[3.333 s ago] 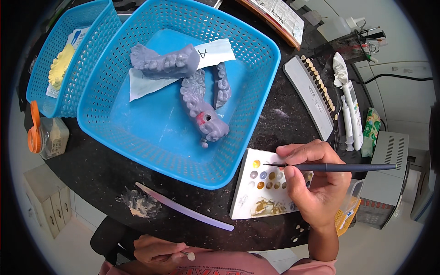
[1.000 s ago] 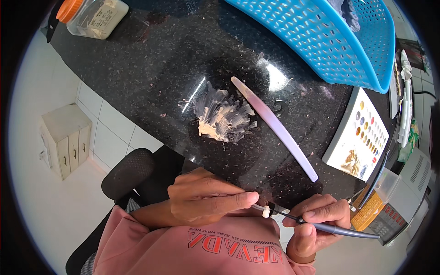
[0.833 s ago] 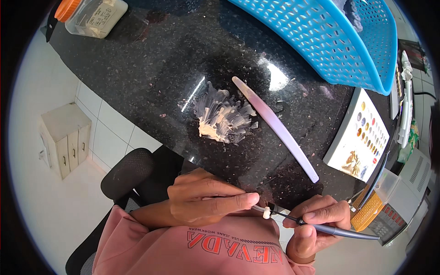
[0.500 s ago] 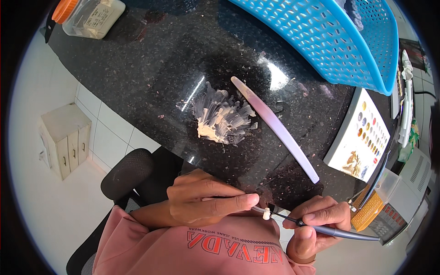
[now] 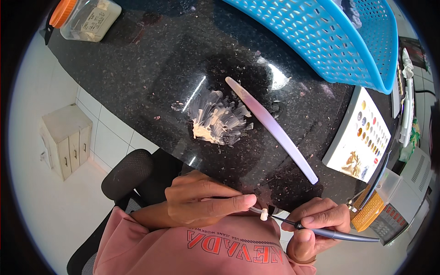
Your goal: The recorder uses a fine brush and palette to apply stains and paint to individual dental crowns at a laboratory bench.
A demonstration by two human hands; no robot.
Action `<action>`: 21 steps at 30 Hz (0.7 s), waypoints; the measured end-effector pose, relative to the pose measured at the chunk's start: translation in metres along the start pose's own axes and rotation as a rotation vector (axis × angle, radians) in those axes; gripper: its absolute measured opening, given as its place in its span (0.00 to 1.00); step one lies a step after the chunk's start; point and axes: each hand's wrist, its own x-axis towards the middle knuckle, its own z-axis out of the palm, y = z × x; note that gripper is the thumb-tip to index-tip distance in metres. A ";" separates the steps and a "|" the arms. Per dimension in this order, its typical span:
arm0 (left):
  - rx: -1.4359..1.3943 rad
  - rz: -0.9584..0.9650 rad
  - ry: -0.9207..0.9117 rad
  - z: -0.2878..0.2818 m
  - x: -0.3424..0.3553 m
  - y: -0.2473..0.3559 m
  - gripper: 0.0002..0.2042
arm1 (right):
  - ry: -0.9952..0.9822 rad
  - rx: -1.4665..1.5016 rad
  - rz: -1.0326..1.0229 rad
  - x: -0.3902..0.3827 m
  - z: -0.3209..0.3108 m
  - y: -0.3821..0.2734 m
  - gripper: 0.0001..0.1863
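Observation:
My left hand point(image 5: 204, 198), its fingers pressed together, grips a thin grey metal holder point(image 5: 255, 209); most of it is hidden by the fingers. At its end sits a small cream tooth-shaped piece point(image 5: 264, 214). From the other side, my right hand point(image 5: 321, 221) pinches a slim brush-like tool point(image 5: 341, 235) with a tapered grey handle and thin black front. Its fine tip reaches the right side of the cream piece; whether it touches, I cannot tell. Both hands are close to my chest, by the near edge of the dark speckled counter point(image 5: 137, 87).
Smeared cream paste point(image 5: 217, 121) lies on the counter beside a long lilac spatula-like strip point(image 5: 279, 133). Farther right are a white box with coloured dots point(image 5: 357, 133) and a blue perforated basket point(image 5: 321, 41). An orange-lidded jar point(image 5: 98, 20) stands far left. A chair point(image 5: 130, 174) is at left.
The cream piece is tilted slightly differently and sits a little farther left, with the tool's tip lower against its side. Both grips are unchanged; the view has shifted slightly.

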 end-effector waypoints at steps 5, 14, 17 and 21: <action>0.024 -0.019 -0.018 -0.003 0.000 0.003 0.17 | -0.019 0.004 0.040 -0.001 -0.001 -0.003 0.19; 0.013 -0.010 -0.017 -0.001 -0.001 0.002 0.16 | -0.033 0.013 0.028 -0.001 -0.003 -0.003 0.19; 0.021 -0.024 -0.028 -0.002 -0.001 0.004 0.16 | -0.045 0.013 0.025 -0.001 -0.004 -0.003 0.19; 0.024 -0.028 -0.025 -0.003 -0.001 0.004 0.16 | -0.049 0.006 0.022 -0.002 -0.003 -0.002 0.18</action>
